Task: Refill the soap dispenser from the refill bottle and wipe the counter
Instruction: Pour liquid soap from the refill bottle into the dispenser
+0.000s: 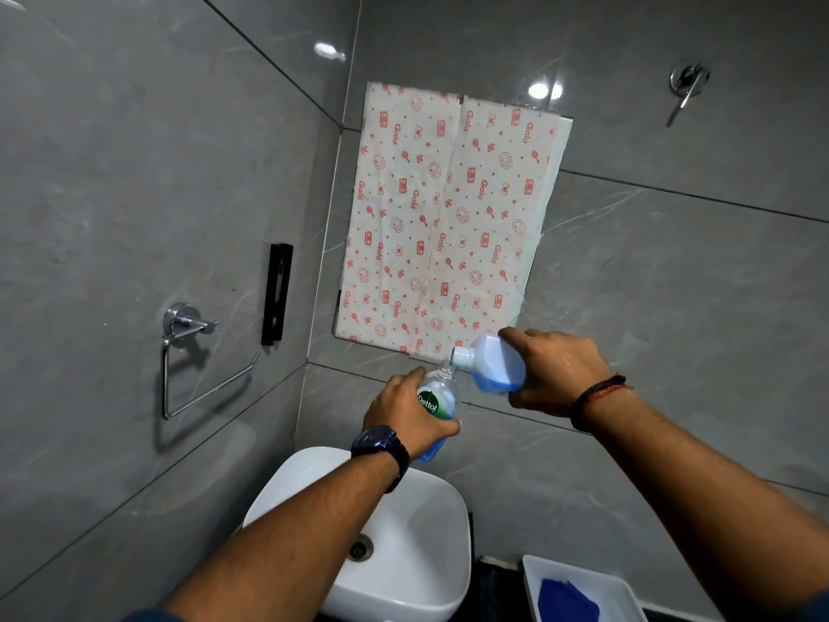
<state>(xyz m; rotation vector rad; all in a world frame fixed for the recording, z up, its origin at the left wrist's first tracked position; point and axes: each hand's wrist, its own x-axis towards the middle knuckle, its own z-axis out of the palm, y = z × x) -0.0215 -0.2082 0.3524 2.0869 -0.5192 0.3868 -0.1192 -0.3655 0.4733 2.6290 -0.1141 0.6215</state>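
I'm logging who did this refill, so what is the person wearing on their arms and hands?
Both forearms are bare. The left hand has a dark wristwatch with a metal-link band. The right hand has dark beaded and red thread bracelets. No gloves.

Both my grips are full and meet mid-frame: my left grip (pixel 410 415) wraps the soap dispenser (pixel 437 399), my right grip (pixel 554 372) the tilted refill bottle (pixel 495 363), spout at its neck. Open air lies below them over the white basin (pixel 403 531) at lower centre. The tray (pixel 583 585) with blue cloth (pixel 567 599) fills the lower right; a towel ring (pixel 197 365) juts from the wall at left.
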